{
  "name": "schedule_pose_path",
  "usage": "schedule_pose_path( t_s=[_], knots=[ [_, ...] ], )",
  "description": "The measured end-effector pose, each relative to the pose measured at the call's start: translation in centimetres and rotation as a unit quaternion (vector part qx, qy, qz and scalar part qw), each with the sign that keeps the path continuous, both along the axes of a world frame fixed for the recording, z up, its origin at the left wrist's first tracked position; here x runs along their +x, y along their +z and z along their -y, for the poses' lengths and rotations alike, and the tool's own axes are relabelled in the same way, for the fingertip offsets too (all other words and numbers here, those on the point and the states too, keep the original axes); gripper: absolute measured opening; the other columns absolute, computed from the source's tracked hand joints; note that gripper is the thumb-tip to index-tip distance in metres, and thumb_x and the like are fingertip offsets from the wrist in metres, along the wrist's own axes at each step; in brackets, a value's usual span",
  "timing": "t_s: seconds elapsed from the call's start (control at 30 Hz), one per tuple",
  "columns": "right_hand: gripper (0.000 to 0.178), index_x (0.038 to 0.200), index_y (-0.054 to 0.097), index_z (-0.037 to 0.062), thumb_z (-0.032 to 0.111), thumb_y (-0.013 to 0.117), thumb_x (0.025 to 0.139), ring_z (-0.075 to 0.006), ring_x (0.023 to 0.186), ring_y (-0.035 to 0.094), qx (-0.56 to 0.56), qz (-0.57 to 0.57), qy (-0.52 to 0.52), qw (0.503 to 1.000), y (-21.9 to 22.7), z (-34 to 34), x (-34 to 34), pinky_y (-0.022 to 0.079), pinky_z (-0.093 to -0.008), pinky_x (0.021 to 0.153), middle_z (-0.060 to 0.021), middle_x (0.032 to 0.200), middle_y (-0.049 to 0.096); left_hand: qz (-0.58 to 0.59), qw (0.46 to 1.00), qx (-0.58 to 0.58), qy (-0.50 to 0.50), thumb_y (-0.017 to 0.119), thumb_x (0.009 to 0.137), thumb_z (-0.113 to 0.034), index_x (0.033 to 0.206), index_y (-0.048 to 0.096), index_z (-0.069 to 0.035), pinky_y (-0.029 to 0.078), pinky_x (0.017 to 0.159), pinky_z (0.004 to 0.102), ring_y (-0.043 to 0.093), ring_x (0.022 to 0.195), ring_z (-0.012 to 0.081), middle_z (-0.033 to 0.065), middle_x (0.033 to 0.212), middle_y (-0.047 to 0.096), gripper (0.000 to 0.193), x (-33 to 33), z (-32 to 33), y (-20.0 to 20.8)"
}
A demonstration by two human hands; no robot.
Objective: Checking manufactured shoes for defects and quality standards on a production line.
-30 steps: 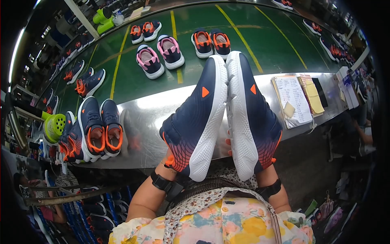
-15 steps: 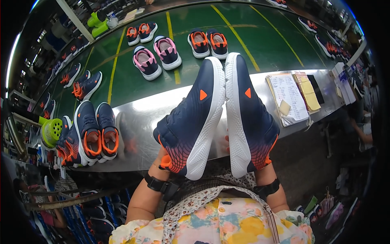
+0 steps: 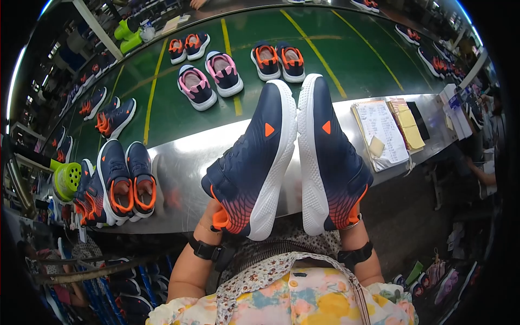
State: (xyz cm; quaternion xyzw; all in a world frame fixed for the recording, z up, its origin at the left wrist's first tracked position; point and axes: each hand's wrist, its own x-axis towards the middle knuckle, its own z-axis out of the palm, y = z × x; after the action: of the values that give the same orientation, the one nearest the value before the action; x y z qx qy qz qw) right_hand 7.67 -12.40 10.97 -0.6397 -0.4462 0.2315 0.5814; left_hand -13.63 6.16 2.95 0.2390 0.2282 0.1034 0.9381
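Two navy sneakers with white soles and orange heels are held up before me, toes pointing away and soles turned toward each other. My left hand [image 3: 211, 212] holds the left sneaker [image 3: 246, 162] from behind its heel opening. On the other side, my right hand [image 3: 353, 221] holds the right sneaker [image 3: 341, 157]. The shoes hide most of the fingers of both hands. The soles come very close at the forefoot and spread apart toward the heels. A matching pair of sneakers [image 3: 115, 172] leans on the metal ledge to my left, beside further shoes.
Beyond the metal ledge [image 3: 184, 203] runs a green belt [image 3: 184, 122] with yellow lines. It bears a pink-trimmed pair [image 3: 221, 73], an orange-trimmed pair [image 3: 292, 60] and several other shoes. Handwritten notepads [image 3: 382, 130] lie at right; a lime-green round device [image 3: 67, 179] stands at left.
The view has shifted slightly, and both sneakers sit a little lower in it. Their toes have tilted slightly; both hands keep hold of them.
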Motion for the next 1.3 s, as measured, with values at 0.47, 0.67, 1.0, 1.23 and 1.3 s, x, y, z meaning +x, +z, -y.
schedule_pose_path(
  t_s=[0.47, 0.67, 1.0, 1.23, 1.3],
  knots=[
    [0.051, 0.134, 0.033, -0.0021, 0.017, 0.045, 0.088, -0.0305, 0.123, 0.043, 0.208, -0.596, 0.005, 0.776, -3.8, 3.1, 0.2, 0.034, -0.0418, 0.105, -0.0167, 0.136, 0.041, 0.023, 0.981, 0.178, 0.074, 0.051, 0.086, -0.019, 0.130, 0.039, 0.004, 0.045, 0.095, 0.0433, 0.053, 0.110, 0.0331, 0.0211, 0.127, 0.048, 0.051, -1.2, 0.4, 2.2],
    [0.059, 0.136, 0.035, 0.0046, 0.014, 0.058, 0.083, -0.0233, 0.117, 0.043, 0.038, -0.301, -0.121, 0.945, -1.0, 4.3, 3.4, 0.035, -0.0330, 0.099, -0.0115, 0.128, 0.045, 0.010, 0.999, -0.054, 0.005, 0.035, 0.094, -0.042, 0.133, 0.038, -0.002, 0.048, 0.090, 0.0445, 0.056, 0.104, 0.0362, 0.0267, 0.125, 0.047, 0.056, 1.5, 1.8, 1.6],
    [0.036, 0.117, 0.054, 0.0010, 0.022, 0.057, 0.088, -0.0178, 0.097, 0.054, -0.062, -0.044, -0.287, 0.955, -1.0, 9.6, 14.4, 0.044, -0.0294, 0.086, -0.0113, 0.109, 0.057, -0.001, 0.992, -0.060, 0.109, 0.036, 0.094, -0.042, 0.134, 0.036, -0.007, 0.039, 0.098, 0.0443, 0.048, 0.115, 0.0331, 0.0131, 0.129, 0.048, 0.053, 0.1, 2.7, 1.2],
    [0.032, 0.109, 0.058, -0.0008, 0.016, 0.059, 0.081, -0.0277, 0.099, 0.056, -0.213, 0.188, -0.402, 0.870, -3.2, 11.6, 26.3, 0.044, -0.0333, 0.087, -0.0178, 0.108, 0.058, -0.064, 0.979, -0.068, 0.183, 0.036, 0.094, -0.043, 0.134, 0.036, -0.006, 0.042, 0.095, 0.0461, 0.050, 0.112, 0.0334, 0.0155, 0.126, 0.049, 0.054, -0.9, 2.3, -0.3],
    [0.035, 0.111, 0.058, 0.0020, 0.014, 0.059, 0.079, -0.0331, 0.105, 0.053, -0.270, 0.280, -0.408, 0.826, -3.8, 11.6, 28.4, 0.043, -0.0368, 0.092, -0.0185, 0.114, 0.056, -0.076, 0.977, -0.065, 0.187, 0.037, 0.094, -0.043, 0.134, 0.036, -0.006, 0.042, 0.095, 0.0463, 0.050, 0.113, 0.0334, 0.0155, 0.126, 0.049, 0.054, -1.0, 2.2, -0.5]
  ],
)
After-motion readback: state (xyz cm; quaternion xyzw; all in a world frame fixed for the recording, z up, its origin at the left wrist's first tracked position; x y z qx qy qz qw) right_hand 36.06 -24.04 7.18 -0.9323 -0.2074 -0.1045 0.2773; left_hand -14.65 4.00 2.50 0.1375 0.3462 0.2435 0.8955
